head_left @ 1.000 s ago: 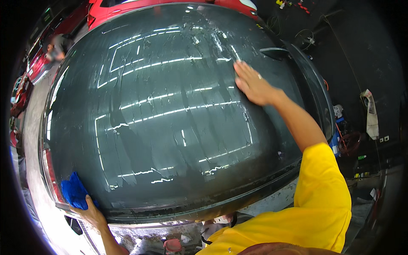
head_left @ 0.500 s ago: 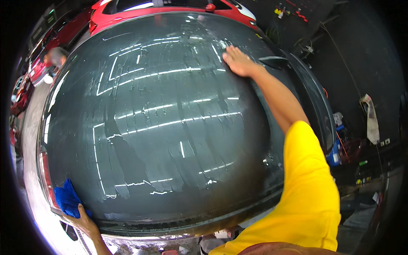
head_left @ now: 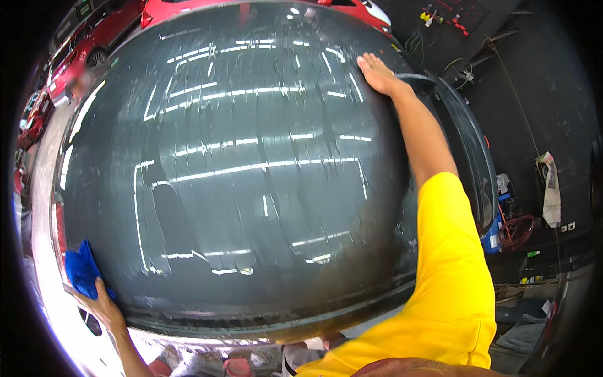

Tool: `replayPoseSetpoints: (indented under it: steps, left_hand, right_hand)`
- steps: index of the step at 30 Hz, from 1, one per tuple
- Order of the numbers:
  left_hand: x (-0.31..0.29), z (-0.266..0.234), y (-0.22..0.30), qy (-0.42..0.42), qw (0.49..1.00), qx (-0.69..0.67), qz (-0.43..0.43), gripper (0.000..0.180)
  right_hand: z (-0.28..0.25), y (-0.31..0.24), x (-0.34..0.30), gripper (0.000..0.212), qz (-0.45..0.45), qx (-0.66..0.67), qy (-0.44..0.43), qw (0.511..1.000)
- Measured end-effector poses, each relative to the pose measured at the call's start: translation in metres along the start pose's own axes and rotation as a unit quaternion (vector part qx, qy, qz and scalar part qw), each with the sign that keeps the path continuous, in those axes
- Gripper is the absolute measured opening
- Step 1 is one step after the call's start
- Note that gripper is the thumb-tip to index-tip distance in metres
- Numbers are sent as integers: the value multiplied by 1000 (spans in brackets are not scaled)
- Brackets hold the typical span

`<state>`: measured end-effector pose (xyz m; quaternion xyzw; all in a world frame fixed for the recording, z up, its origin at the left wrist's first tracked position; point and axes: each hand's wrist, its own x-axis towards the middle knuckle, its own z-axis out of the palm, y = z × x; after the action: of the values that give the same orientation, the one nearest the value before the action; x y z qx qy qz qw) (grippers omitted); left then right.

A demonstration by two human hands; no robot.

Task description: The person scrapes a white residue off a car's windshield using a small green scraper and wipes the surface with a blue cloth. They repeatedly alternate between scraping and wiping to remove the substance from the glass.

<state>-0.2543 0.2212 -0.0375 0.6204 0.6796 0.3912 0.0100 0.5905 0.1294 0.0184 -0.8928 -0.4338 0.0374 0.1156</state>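
A dark grey car roof [head_left: 220, 213], wet and streaked, fills the middle of the view and mirrors the ceiling lights. My right hand [head_left: 379, 74] lies palm down at its far right part, fingers stretched out, holding nothing. Just right of that hand is the spoiler-like dark edge [head_left: 414, 78] of the car. At the near left corner, my left hand [head_left: 103, 309] grips a blue microfiber cloth [head_left: 83, 271] against the roof edge. Part of the cloth is hidden by the thumb and palm.
Red cars [head_left: 110, 31] stand beyond the roof and at the far left, where a blurred person [head_left: 78, 80] is nearby. Against the dark wall on the right hang a pale cloth [head_left: 551, 191] and a coiled hose [head_left: 517, 232]. Tools [head_left: 433, 17] show at the far right.
My right hand has slid a little to the right over the roof, toward the dark edge. The view has shifted slightly; my left hand still holds the blue cloth at the corner.
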Motion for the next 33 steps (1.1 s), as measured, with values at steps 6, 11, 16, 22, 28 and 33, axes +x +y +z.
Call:
replayPoseSetpoints:
  steps: [6, 11, 16, 22, 28, 33]
  left_hand:
    - [0, -2, 8, -11, 999, -47, 11, 69]
    - [0, -5, 3, -12, 1000, -13, 4, 71]
    - [0, 1, -4, -10, 999, -25, 27, 70]
    - [1, 5, -8, -10, 998, -44, 34, 75]
    - [6, 2, -1, -11, 999, -19, 29, 79]
    - [3, 0, -8, -11, 1000, 0, 18, 77]
  right_hand:
    - [17, 20, -137, 69, -109, -33, -3, 994]
    - [-9, 2, -407, 68, -116, -60, -16, 991]
    - [-9, 16, -350, 73, -113, -48, -10, 992]
    - [-18, 24, -113, 78, 20, 0, -15, 1000]
    - [15, 58, -208, 73, -116, -50, 4, 992]
    - [-19, 47, -425, 69, -112, -55, -41, 991]
